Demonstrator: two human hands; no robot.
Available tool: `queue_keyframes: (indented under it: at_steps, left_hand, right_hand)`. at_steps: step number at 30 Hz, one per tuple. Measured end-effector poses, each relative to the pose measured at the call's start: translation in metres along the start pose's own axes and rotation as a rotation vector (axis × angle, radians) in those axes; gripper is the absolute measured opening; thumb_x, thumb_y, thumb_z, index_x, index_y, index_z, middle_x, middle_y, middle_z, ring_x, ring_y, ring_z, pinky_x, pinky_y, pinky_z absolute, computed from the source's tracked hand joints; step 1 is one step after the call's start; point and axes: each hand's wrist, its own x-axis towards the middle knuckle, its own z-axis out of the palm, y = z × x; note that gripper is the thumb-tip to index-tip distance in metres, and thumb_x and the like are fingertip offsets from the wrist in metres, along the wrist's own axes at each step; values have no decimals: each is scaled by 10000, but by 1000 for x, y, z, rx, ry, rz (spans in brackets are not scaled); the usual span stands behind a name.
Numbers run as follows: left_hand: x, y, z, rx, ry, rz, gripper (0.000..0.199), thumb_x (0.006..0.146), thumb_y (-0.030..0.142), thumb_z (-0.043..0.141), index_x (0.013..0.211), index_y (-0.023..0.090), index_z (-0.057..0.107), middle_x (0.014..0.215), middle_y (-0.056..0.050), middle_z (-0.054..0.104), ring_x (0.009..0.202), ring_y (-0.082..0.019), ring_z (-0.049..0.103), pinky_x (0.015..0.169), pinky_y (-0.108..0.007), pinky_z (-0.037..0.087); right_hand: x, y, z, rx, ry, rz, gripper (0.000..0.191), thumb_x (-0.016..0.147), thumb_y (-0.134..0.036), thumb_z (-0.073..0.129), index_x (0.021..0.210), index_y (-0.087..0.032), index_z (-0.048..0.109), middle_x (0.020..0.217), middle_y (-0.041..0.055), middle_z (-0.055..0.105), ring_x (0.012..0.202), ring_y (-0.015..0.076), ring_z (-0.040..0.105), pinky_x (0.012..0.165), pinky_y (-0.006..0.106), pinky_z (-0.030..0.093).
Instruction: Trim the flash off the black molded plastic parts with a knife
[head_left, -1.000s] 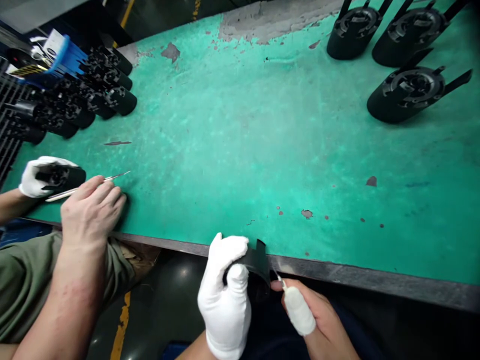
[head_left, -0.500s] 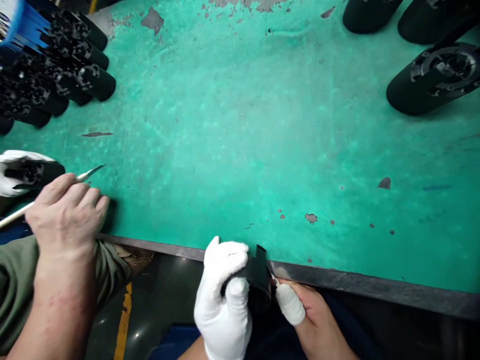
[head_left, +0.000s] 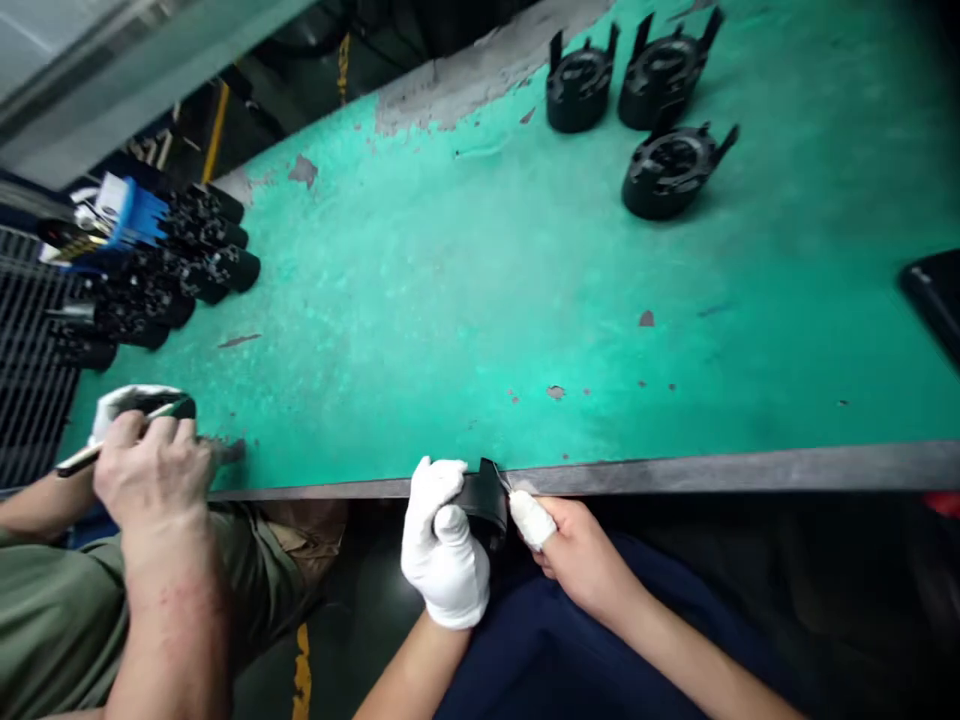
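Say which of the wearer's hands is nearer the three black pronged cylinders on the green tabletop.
Right. The right hand, holding a slim pointed tool, is at the tabletop's near edge, across from the cylinders; the white-gloved left hand, gripping a black curved part, is farther left.

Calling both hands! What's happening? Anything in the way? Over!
Left hand gripping black cylinder. Right hand holding thin tool close beside it. Nothing visibly blocking either.

Blk pc. partly behind L hand
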Motion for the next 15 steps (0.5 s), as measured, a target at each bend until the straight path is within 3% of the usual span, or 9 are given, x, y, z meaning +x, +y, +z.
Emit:
queue_keyframes:
  at_steps: [3, 5, 8, 11, 13, 15]
  left_hand:
    - [-3, -7, -3, 29, -45, 40, 320, 1004, 449, 560, 1013, 170, 717, 1004, -75, 762, 1004, -231, 722, 1135, -542, 457]
    - [-3, -9, -6, 44, -81, 44, 327, 1004, 451, 558, 1019, 171, 727, 1020, -82, 765, 1044, -237, 716, 1141, -530, 454]
    - [-5, -8, -12, 13, -92, 15, 351, 1007, 471, 545, 1032, 173, 730, 1046, -89, 762, 1098, -248, 701, 1138, -510, 458]
    - [-7, -1, -17, -49, -63, -51, 360, 1004, 484, 548, 1036, 171, 722, 1073, -93, 753, 1125, -251, 689, 1106, -471, 485]
    - [-9, 5, -20, -84, -24, -124, 352, 1006, 476, 549, 1048, 169, 716, 1096, -95, 745, 1105, -245, 692, 1065, -434, 513]
    - [-11, 11, -23, -90, 14, -187, 358, 1014, 476, 532, 1071, 170, 708, 1109, -94, 735, 1071, -235, 695, 1034, -410, 526]
  right_hand:
    - [-7, 6, -2, 76, -51, 13, 479, 985, -581, 466, 735, -188, 577, 597, -40, 388, 512, 92, 311, 420, 219, 265]
    - [-15, 6, -8, 72, -29, -7, 448, 984, -577, 476, 844, -181, 632, 663, -25, 446, 573, 103, 366, 473, 221, 319]
    - [-24, -1, -13, 34, -4, -69, 420, 957, -559, 553, 1142, -197, 660, 722, -31, 481, 637, 117, 415, 581, 241, 393]
    - [-22, -10, -10, 8, -99, -135, 572, 908, -511, 657, 1390, -216, 568, 719, -53, 475, 624, 111, 429, 604, 250, 412]
    - [-21, -14, -5, -31, -106, -193, 514, 895, -467, 688, 1337, -215, 616, 770, -33, 523, 660, 115, 476, 635, 255, 438]
    - [-23, -16, -1, -89, -32, -289, 284, 913, -417, 675, 1101, -205, 700, 825, -6, 560, 709, 121, 507, 671, 258, 451]
